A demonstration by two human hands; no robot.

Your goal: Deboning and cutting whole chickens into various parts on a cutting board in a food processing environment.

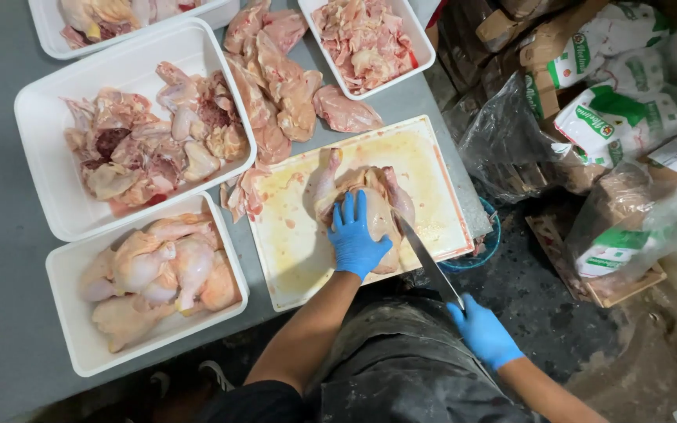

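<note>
Four white trays sit across the left and top of the frame on the grey tabletop (1, 258): lower-left tray (68, 337) with whole pieces, mid-left tray (41, 180) with carcass bits. Loose cuts (276, 78) lie top centre. Cutting board (291, 251), centre, bears the chicken (366, 192): soft, wet, likely slippery, best pinned flat from above. Left hand (356, 239), gloved blue, fingers spread, presses on it. Right hand (483, 333), lower right, grip clamped on the knife (425, 258), blade at the chicken's right side. Bags (613, 117), right.
</note>
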